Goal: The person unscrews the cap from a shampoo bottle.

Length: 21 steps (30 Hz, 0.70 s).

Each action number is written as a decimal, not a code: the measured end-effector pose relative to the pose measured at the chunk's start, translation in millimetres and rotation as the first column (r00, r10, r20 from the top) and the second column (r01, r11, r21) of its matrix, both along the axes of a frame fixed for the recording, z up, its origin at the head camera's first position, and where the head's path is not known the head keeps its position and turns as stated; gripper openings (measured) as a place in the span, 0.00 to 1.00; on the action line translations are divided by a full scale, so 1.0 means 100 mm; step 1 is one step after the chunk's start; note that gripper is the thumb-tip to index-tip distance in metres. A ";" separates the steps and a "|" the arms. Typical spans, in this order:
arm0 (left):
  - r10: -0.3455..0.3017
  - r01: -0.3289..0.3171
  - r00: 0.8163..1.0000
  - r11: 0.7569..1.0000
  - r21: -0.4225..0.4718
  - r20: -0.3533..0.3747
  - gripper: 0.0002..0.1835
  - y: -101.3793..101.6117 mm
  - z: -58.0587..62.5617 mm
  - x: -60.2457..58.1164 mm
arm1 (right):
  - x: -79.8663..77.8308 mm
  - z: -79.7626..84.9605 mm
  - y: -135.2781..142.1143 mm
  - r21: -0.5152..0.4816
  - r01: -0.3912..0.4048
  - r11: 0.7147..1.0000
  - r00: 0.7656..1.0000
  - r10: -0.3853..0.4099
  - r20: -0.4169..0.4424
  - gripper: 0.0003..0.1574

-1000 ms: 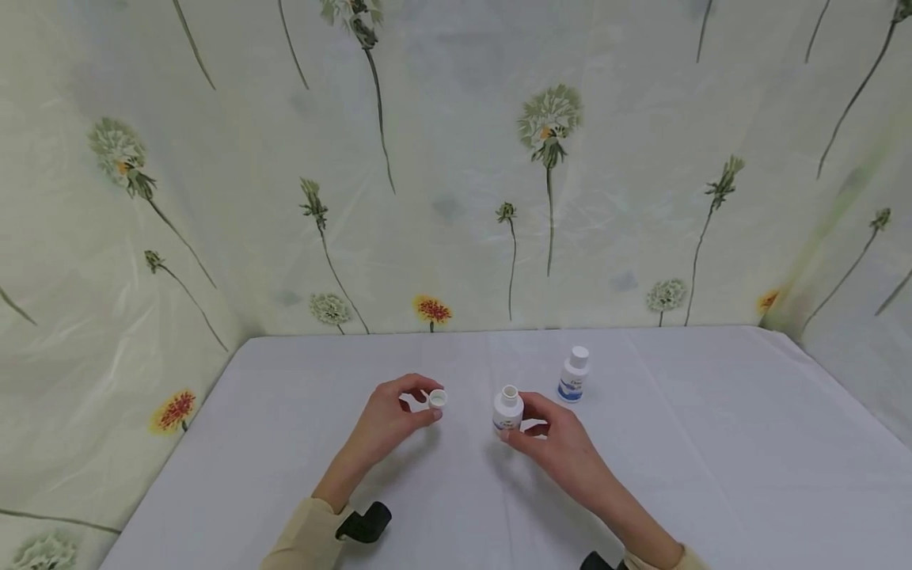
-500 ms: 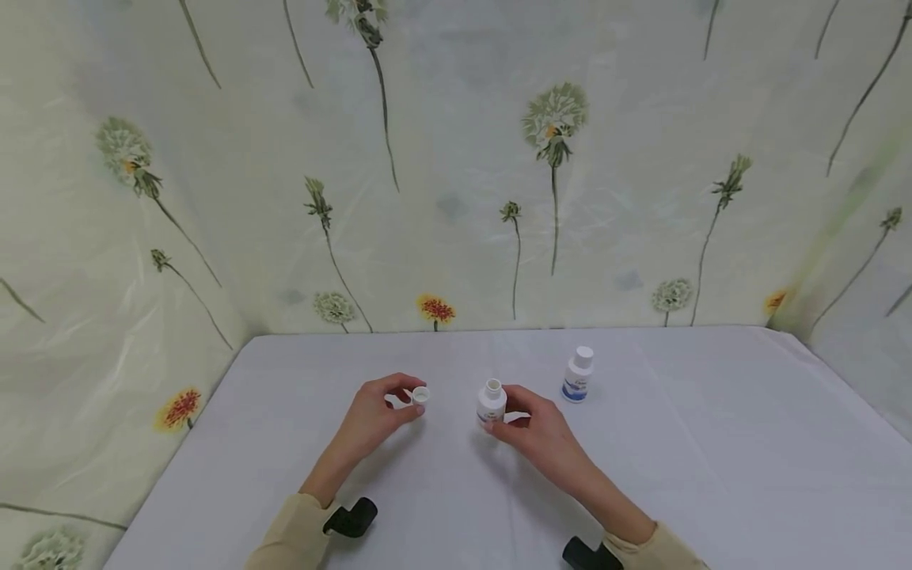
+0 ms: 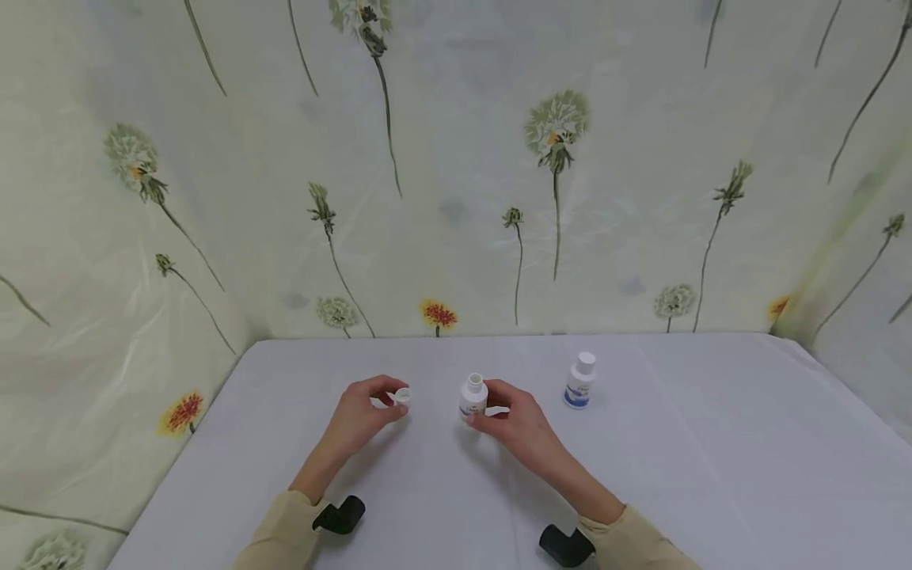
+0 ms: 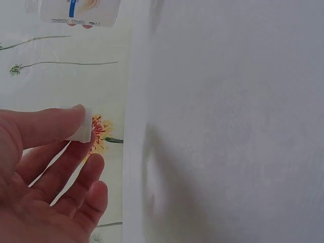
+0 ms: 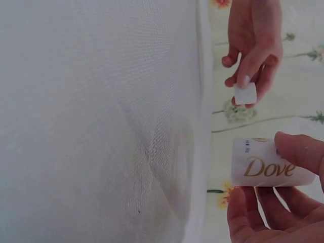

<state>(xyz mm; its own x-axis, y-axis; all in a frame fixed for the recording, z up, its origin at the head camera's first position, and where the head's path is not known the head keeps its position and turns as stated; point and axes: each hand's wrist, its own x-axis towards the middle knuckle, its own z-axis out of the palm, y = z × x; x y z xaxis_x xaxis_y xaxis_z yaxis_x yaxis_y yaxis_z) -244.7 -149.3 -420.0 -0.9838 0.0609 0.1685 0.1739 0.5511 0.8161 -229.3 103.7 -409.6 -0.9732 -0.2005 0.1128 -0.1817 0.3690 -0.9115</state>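
My left hand (image 3: 354,417) pinches a small white bottle cap (image 3: 402,397) between thumb and fingers, its hollow side facing up. In the left wrist view the cap (image 4: 85,126) sits under the thumb, with the other fingers loosely bent. To its right, my right hand (image 3: 518,421) grips a small white bottle (image 3: 473,396) by its sides, upright with an uncovered mouth. The right wrist view shows "Dove" lettering on this bottle (image 5: 260,169). A gap separates the cap from the bottle. Both are held above the tabletop.
A second white bottle (image 3: 580,381) with a blue band and its cap on stands farther back to the right. A white cloth covers the table (image 3: 684,475). Behind it hangs a flower-printed curtain (image 3: 456,158). Black wrist-worn devices (image 3: 340,515) stick out near both sleeves.
Both hands have moved left over the table, carrying the cap and the uncapped bottle with them. Their grips look the same, and the second bottle stays standing where it was.
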 end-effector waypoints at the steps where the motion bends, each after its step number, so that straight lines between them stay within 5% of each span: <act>1: 0.004 -0.004 1.000 1.000 -0.003 0.003 0.14 -0.01 -0.01 -0.01 | -0.01 0.00 -0.01 0.001 -0.006 1.000 1.000 0.006 0.002 0.28; 21: 0.058 -0.057 0.997 0.998 -0.014 0.048 0.14 -0.19 -0.03 -0.17 | -0.36 -0.07 -0.28 0.045 -0.028 0.999 1.000 0.029 -0.008 0.27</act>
<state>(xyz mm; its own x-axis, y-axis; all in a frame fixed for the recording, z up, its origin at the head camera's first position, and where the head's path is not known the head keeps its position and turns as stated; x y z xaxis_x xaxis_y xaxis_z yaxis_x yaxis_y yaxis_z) -262.0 -168.3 -423.1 -0.9927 0.0059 0.1205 0.1024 0.5693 0.8157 -265.6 75.8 -416.3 -0.9661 -0.2330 0.1115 -0.2006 0.4045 -0.8923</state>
